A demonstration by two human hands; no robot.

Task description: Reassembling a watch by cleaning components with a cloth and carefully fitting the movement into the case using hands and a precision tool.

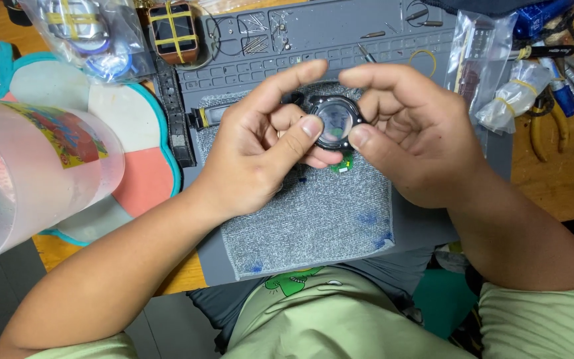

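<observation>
My fingers (313, 126) cover the sides and back of the black watch case (335, 121), so I cannot see how much of it is closed up. Just below the case, a small green part (344, 163) peeks out from under my right hand (410, 143); most of it is hidden. Left of the case, the translucent cup (28, 173) runs off the picture's edge. Far right of the case, the pliers and tools (559, 100) are cut off and tangled. Above the case, the tiny parts on the grey mat (340, 33) are too small to tell.
</observation>
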